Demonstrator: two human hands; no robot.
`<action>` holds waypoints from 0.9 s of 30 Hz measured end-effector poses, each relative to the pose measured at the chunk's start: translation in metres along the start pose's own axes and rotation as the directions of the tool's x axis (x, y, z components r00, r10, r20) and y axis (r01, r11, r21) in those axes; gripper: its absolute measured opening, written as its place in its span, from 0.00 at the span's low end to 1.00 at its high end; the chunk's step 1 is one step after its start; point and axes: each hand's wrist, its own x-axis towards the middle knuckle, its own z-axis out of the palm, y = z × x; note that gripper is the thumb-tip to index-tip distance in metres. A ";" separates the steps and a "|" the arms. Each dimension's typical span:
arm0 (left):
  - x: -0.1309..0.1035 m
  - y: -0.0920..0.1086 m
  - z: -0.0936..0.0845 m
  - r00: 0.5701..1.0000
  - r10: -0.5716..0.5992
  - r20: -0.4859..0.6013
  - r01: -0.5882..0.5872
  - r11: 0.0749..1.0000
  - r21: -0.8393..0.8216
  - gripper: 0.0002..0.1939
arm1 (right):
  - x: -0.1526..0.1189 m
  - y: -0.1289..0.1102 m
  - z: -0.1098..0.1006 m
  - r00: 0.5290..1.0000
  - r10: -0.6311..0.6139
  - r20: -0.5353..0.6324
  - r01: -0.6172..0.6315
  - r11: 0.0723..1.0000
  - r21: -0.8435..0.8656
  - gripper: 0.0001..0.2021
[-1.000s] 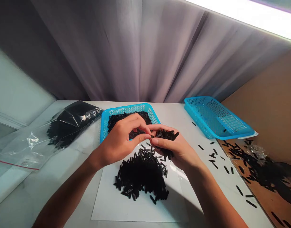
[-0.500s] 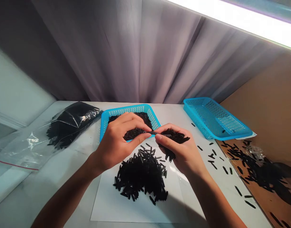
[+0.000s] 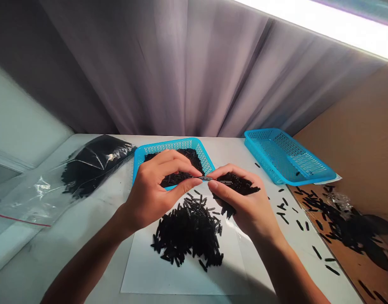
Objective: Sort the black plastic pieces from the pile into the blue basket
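Between the fingertips of my left hand (image 3: 159,185) and my right hand (image 3: 241,198) is a small black strip (image 3: 206,178) with pale spots on its face. My left thumb and index finger pinch its left end. The right thumb and index finger touch the other end, while a bunch of similar black strips (image 3: 236,185) lies in my right palm. Below both hands, a heap of black strips (image 3: 187,232) rests on a white sheet (image 3: 143,274). Behind my left hand stands a blue basket (image 3: 209,162) filled with dark strips, partly hidden.
A clear zip bag (image 3: 95,164) of black pieces lies at left. Another blue basket (image 3: 295,162) sits at back right with a small dark piece inside. Loose strips (image 3: 282,211) are scattered on the right, and more pile up on a brown board (image 3: 348,270). A grey curtain (image 3: 168,76) hangs behind.
The strip between my fingertips has turned, so its spotted face now shows. My right hand has shifted slightly right, with its bunch of strips.
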 end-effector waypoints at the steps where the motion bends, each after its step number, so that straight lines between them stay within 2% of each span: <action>1: 0.000 0.000 0.000 1.000 0.002 -0.001 -0.002 1.000 0.002 0.05 | 0.000 0.000 0.000 1.000 -0.007 -0.003 0.007 1.000 -0.011 0.05; 22: -0.002 0.004 -0.002 1.000 0.024 0.007 -0.024 1.000 -0.003 0.04 | -0.008 -0.001 0.001 0.991 -0.127 -0.040 0.122 0.987 -0.104 0.04; 27: -0.003 0.007 0.000 0.999 -0.026 0.022 0.027 0.998 -0.056 0.05 | -0.008 -0.002 0.000 0.994 -0.106 -0.031 0.102 0.990 -0.096 0.03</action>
